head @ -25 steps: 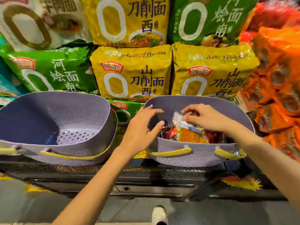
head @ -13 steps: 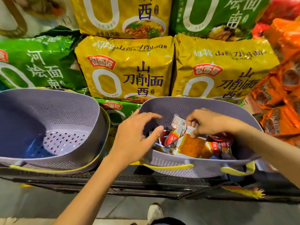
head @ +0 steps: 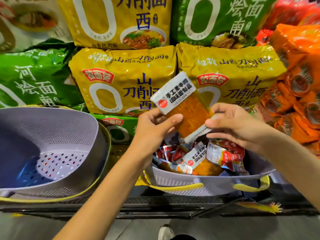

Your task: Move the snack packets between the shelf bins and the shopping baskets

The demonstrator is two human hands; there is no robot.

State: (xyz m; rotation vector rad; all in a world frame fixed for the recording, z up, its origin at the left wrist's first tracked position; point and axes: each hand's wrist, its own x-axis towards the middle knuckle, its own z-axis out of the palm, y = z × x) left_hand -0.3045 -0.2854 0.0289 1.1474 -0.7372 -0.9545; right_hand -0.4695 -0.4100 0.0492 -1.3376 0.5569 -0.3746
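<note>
An orange and white snack packet (head: 183, 104) is lifted above the right grey basket (head: 204, 183). My left hand (head: 154, 127) pinches its left edge with thumb on the front. My right hand (head: 232, 123) pinches its lower right end. Inside the right basket lie several small packets (head: 207, 156), red, white and orange. The left grey basket (head: 57, 135) has a perforated floor and holds no packets that I can see.
Both baskets sit on a dark shelf ledge (head: 173, 207). Large yellow noodle bags (head: 121, 80) and green bags (head: 34, 78) stand stacked behind. Orange packs (head: 297, 94) pile up at the right. A shoe (head: 166, 232) shows on the floor below.
My right hand has lifted the orange packet out of the right basket. My left hand, which hovered open at the rim, now pinches the packet too.
</note>
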